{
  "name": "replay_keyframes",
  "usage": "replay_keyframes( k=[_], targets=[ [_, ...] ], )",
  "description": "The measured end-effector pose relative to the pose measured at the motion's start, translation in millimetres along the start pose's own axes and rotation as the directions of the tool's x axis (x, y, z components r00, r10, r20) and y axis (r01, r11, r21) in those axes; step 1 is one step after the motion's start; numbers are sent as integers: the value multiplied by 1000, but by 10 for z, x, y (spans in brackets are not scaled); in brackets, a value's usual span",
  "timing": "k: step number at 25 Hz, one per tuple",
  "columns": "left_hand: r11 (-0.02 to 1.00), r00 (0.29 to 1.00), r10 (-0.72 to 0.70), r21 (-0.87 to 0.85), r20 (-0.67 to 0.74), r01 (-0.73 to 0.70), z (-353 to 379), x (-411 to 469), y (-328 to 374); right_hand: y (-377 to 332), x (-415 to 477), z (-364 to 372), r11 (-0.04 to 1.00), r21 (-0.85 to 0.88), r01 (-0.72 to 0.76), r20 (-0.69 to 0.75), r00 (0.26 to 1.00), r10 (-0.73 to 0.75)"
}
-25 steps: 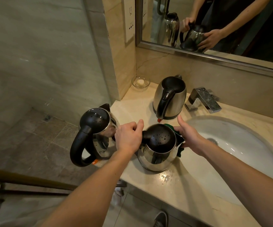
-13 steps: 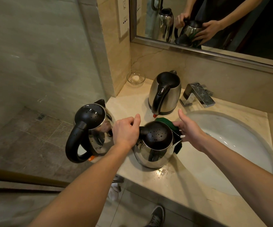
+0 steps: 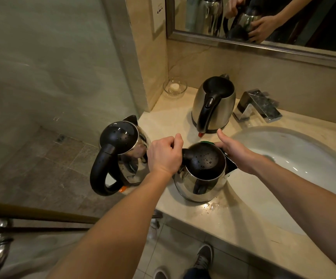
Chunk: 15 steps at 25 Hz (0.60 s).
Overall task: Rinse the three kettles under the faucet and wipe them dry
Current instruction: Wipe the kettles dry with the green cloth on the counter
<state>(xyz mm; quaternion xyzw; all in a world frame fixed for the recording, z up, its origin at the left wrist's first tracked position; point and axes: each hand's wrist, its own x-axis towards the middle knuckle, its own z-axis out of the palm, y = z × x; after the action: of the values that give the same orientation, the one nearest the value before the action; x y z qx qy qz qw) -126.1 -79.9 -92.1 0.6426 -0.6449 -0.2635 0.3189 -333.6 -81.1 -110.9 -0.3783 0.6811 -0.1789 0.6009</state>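
Steel kettle [image 3: 201, 184] at the counter's [image 3: 233, 218] front edge seems mid-wipe, left hand [image 3: 164, 155] gripping its handle [image 3: 185, 155], right hand [image 3: 235, 152] cupping a green cloth [image 3: 206, 142] against it; the wet left-corner kettle [image 3: 123, 141] likely awaits drying.

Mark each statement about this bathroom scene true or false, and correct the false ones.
1. The left hand grips the handle of the nearest kettle. True.
2. Water is running from the faucet. False: no stream shows at its spout.
3. The right hand holds a green cloth against the nearest kettle. True.
4. The back kettle lies on its side in the basin. False: it stands upright on the counter, beside the faucet.
5. The nearest kettle's lid is dry. False: water drops sit on it.
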Motion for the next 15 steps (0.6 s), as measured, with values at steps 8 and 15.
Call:
replay_keyframes(
  k=[8,15],
  targets=[
    [998,998,63,12,29,-63,30,88,-71,-188,-169,-2,994,-27,110,5,994,-110],
    [997,997,69,35,43,-71,17,103,-83,-537,-50,177,974,-182,134,96,988,-118]
  ],
)
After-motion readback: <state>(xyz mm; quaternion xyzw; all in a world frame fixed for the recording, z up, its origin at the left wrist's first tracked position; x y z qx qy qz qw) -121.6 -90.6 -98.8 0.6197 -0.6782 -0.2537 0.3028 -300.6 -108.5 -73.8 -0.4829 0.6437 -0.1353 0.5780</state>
